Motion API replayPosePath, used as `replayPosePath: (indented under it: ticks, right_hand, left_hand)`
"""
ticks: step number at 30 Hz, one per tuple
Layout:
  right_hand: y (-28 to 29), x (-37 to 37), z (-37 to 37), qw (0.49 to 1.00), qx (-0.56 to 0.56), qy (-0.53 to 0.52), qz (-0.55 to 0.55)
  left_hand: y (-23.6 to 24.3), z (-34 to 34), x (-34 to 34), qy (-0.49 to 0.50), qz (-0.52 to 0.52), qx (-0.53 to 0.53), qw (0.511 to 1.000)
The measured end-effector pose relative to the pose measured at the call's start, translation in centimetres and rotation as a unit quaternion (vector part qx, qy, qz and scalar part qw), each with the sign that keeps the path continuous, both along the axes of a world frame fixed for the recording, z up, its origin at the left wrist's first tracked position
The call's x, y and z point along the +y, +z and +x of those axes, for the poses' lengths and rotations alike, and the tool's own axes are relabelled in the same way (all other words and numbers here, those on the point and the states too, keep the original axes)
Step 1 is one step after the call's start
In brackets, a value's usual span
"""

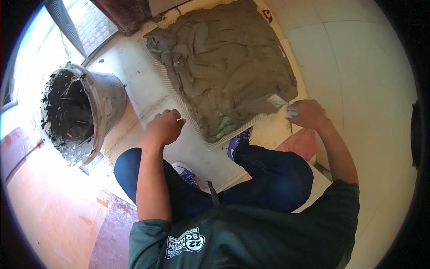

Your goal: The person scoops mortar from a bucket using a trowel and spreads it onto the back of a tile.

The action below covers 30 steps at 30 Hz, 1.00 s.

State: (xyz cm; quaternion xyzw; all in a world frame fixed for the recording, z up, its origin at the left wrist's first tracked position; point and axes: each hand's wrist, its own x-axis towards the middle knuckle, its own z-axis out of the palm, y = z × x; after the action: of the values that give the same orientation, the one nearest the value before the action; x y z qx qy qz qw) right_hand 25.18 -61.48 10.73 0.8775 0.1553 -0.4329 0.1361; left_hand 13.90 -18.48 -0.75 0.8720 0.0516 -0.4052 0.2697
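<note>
A square tile with a ribbed edge lies face down on the floor ahead of me, thickly covered with wet grey mortar. My right hand is wrapped round the handle of a trowel, by the tile's near right corner. The trowel blade rests flat on or just over the mortar; its underside is hidden. Off the tile's near left edge, my left hand hovers with fingers curled in and nothing visible in it.
On the left a mortar-crusted bucket lies tilted with its mouth toward me, some grey mix inside. My shoes are close to the tile's near edge. A pale wall rises on the right. A reddish tile piece is beside my right knee.
</note>
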Motion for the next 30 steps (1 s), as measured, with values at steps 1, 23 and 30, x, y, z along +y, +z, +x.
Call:
replayPosePath:
  ticks: [1, 23, 30]
  right_hand:
    - [-1.4, 0.2, -0.1, 0.997, -0.011, 0.068, -0.023]
    - [-6.7, 7.2, 1.4, 0.939, 0.173, -0.267, 0.134]
    - [-3.6, 5.2, 1.5, 0.924, 0.13, -0.354, 0.07]
  left_hand:
    - [-0.1, 0.3, -0.5, -0.012, 0.004, 0.012, 1.0]
    - [0.4, 0.0, 0.0, 0.005, 0.009, -0.004, 1.0]
    - [-0.3, -0.4, 0.3, 0.002, 0.011, -0.003, 1.0]
